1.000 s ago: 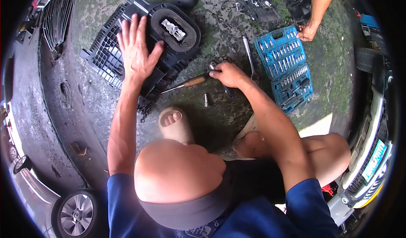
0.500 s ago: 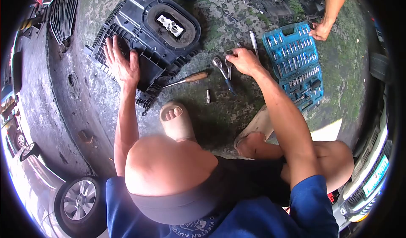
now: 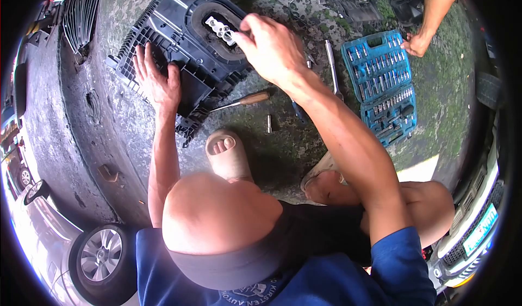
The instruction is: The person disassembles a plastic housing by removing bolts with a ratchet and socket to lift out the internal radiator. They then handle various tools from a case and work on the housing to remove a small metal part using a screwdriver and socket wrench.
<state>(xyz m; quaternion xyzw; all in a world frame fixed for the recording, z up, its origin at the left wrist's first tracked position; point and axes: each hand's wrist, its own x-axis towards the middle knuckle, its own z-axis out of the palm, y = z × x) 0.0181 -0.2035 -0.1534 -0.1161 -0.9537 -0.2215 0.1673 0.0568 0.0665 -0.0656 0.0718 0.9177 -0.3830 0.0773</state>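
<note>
1 black housing [image 3: 187,45] lies under your wide-spread left hand [image 3: 159,84] and the fingertips of your curled right hand [image 3: 273,51], whose hold is unclear.

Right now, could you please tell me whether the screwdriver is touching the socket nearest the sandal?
Apart; the head view shows bare ground between the screwdriver and socket.

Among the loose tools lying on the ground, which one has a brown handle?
The screwdriver-like tool, whose thin shaft points toward the black plastic housing. Its handle is brown, while the long tool beside the blue case is silver metal.
</note>
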